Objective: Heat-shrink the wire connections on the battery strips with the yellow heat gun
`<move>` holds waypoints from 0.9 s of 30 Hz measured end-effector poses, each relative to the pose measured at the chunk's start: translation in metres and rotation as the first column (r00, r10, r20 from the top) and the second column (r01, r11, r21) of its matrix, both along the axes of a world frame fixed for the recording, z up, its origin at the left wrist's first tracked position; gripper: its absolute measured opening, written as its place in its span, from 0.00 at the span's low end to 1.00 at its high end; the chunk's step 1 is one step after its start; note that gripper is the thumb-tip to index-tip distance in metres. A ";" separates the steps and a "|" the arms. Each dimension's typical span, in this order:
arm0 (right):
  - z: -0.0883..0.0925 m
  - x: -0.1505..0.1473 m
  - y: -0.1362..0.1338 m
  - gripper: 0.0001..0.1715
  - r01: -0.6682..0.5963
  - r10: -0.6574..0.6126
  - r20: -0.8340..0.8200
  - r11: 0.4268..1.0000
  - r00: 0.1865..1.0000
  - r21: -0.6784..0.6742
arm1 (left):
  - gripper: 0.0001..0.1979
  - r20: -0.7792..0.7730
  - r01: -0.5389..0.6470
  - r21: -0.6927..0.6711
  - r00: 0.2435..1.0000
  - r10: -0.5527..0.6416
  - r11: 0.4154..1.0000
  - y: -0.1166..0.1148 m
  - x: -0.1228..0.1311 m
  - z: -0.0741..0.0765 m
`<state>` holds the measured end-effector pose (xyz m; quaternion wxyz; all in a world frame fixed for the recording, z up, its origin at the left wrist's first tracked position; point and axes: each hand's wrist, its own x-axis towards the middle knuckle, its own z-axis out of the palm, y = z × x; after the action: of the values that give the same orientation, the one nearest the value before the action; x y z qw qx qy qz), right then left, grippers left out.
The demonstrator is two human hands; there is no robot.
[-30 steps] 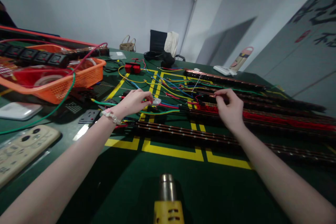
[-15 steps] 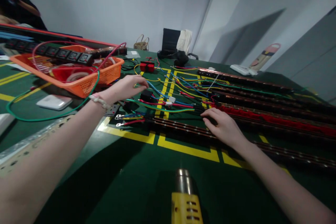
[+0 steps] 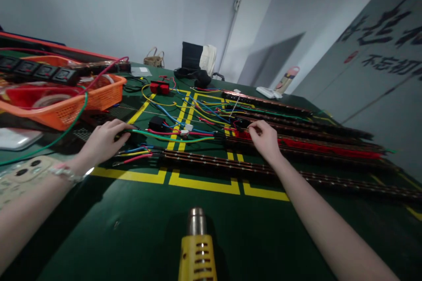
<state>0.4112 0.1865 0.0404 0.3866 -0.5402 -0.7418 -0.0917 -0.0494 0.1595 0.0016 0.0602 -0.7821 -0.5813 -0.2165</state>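
One bare left hand (image 3: pixel 103 142) bunches its fingers at the left end of a thin green wire (image 3: pixel 191 141) lying across a dark green table (image 3: pixel 141 228), well apart from the bare right hand (image 3: pixel 266 144), curled by a long red-and-copper strip (image 3: pixel 316 146), perhaps for steadying, though neither grip is clear.

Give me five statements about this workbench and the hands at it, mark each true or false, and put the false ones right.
1. The left hand is at the end of a green wire. True.
2. The heat gun is blue. False: the heat gun is yellow, with a metal nozzle.
3. The orange basket is to the right of the red block. False: the orange basket is to the left of the red block.
4. A pale cloth hangs over the black chair. True.
5. The right hand is on the heat gun. False: the right hand is by the long red strip.
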 end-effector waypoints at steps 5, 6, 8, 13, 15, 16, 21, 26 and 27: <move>-0.001 0.034 0.059 0.16 0.255 -0.253 0.046 0.919 0.966 -0.300 | 0.17 0.034 -0.027 0.134 0.999 0.023 0.991 -0.014 0.006 -0.010; -0.003 0.040 0.071 0.18 0.277 -0.271 0.065 0.905 0.960 -0.322 | 0.17 0.024 -0.044 0.147 0.999 0.041 0.988 -0.016 0.007 -0.012; -0.007 0.051 0.092 0.22 0.321 -0.302 0.109 0.869 0.947 -0.378 | 0.18 0.016 -0.068 0.161 0.998 0.066 0.985 -0.018 0.008 -0.015; -0.017 0.074 0.123 0.25 0.362 -0.301 0.201 0.782 0.932 -0.507 | 0.15 0.044 -0.063 0.131 0.997 0.058 0.989 -0.017 0.011 -0.014; -0.020 0.080 0.127 0.25 0.369 -0.283 0.242 0.783 0.928 -0.501 | 0.13 0.044 -0.063 0.126 0.997 0.058 0.990 -0.014 0.011 -0.014; -0.020 0.083 0.129 0.26 0.376 -0.279 0.263 0.788 0.924 -0.488 | 0.12 0.044 -0.063 0.130 0.997 0.058 0.989 -0.012 0.010 -0.014; -0.017 0.087 0.138 0.27 0.438 -0.301 0.347 0.783 0.888 -0.441 | 0.10 0.076 -0.060 0.136 0.996 0.050 0.989 -0.004 0.006 -0.016; -0.012 0.078 0.148 0.22 0.494 -0.340 0.386 0.755 0.858 -0.433 | 0.10 0.104 -0.068 0.128 0.993 0.055 0.989 -0.004 0.008 -0.016; -0.012 0.076 0.148 0.21 0.504 -0.350 0.389 0.751 0.852 -0.426 | 0.10 0.103 -0.067 0.132 0.993 0.054 0.989 -0.005 0.008 -0.015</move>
<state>0.4875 0.3345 0.0287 0.0858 -0.7607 -0.6412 -0.0540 -0.0414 0.1549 -0.0138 0.0906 -0.7466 -0.5910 -0.2919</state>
